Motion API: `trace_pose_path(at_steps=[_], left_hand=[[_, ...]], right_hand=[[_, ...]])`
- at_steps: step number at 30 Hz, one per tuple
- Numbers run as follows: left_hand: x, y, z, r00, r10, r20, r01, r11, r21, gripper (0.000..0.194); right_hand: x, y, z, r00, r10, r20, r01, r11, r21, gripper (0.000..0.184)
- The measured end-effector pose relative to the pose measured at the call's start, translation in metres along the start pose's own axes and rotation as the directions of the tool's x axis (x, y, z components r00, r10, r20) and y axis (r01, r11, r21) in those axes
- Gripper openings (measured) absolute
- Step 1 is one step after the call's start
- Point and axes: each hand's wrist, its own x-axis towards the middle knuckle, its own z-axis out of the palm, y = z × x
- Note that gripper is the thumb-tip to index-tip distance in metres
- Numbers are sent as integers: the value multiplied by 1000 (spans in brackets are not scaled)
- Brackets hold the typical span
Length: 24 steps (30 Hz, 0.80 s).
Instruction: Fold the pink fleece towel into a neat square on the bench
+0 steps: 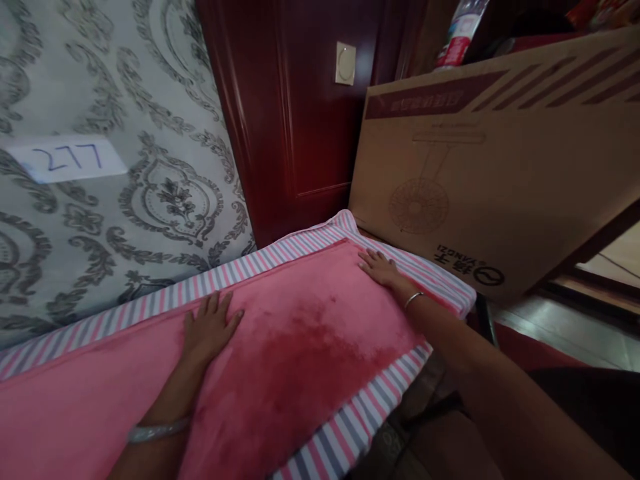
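Observation:
A pink plush cloth (300,347) lies spread over a pink, grey and white striped sheet (360,420). My left hand (209,327) rests flat on the pink cloth near its far edge, fingers spread, holding nothing. My right hand (381,268) lies flat on the cloth's far right corner, fingers stretched out, beside the striped border. Each wrist carries a silver bangle.
A large cardboard box (495,167) with a fan drawing leans at the right, touching the striped sheet's corner. Patterned grey wallpaper with a paper label reading 277 (67,159) fills the left. A dark red wooden door (295,107) stands behind. Floor shows at the right (565,327).

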Motion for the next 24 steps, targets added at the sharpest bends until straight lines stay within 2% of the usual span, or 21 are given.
trace_pose_path(at_steps=[2, 3, 4, 5, 6, 7, 8, 9, 10, 11, 14, 16, 19, 24], left_hand=[[0, 0, 0, 1000, -7, -2, 7, 1000, 0, 65], [0, 0, 0, 1000, -11, 0, 11, 1000, -1, 65], [0, 0, 1, 1000, -13, 3, 13, 1000, -2, 65], [-1, 0, 1, 1000, -15, 7, 15, 1000, 0, 65], [-1, 0, 1, 1000, -15, 9, 15, 1000, 2, 65], [-1, 0, 2, 1000, -14, 10, 14, 1000, 6, 65], [-1, 0, 2, 1000, -14, 11, 13, 1000, 10, 65], [-1, 0, 2, 1000, -12, 12, 12, 1000, 14, 65], [-1, -1, 2, 1000, -12, 13, 12, 1000, 19, 65], [-1, -1, 3, 1000, -11, 15, 11, 1000, 22, 65], [-2, 0, 4, 1000, -11, 7, 10, 999, 32, 65], [-2, 0, 5, 1000, -9, 4, 9, 1000, 25, 65], [-2, 0, 7, 1000, 1, 4, -1, 1000, 3, 66], [-4, 1, 8, 1000, 4, 22, -3, 999, -35, 67]], right_hand=[[-4, -28, -4, 998, 26, -64, -27, 999, -17, 61], [-8, -48, -3, 994, -12, -109, 10, 1000, -17, 62], [-12, -70, -1, 986, -92, -142, 92, 996, -11, 61], [-18, -92, 3, 964, -229, -136, 231, 973, -3, 60], [-22, -114, 9, 917, -388, -97, 390, 921, 7, 60], [-25, -132, 15, 850, -526, -43, 527, 850, 27, 60], [-26, -145, 20, 784, -621, -5, 620, 783, 44, 60], [-23, -151, 23, 741, -671, 21, 670, 740, 58, 61], [-16, -150, 25, 733, -679, 36, 676, 734, 64, 62], [-6, -143, 24, 761, -647, 39, 645, 762, 60, 62], [35, -95, 17, 915, -401, 37, 400, 916, 29, 59], [59, -62, 14, 968, -250, 21, 250, 968, -5, 60], [77, -34, 18, 994, -107, -28, 106, 994, -8, 63], [75, -35, 21, 995, -95, -30, 94, 995, -20, 64]])
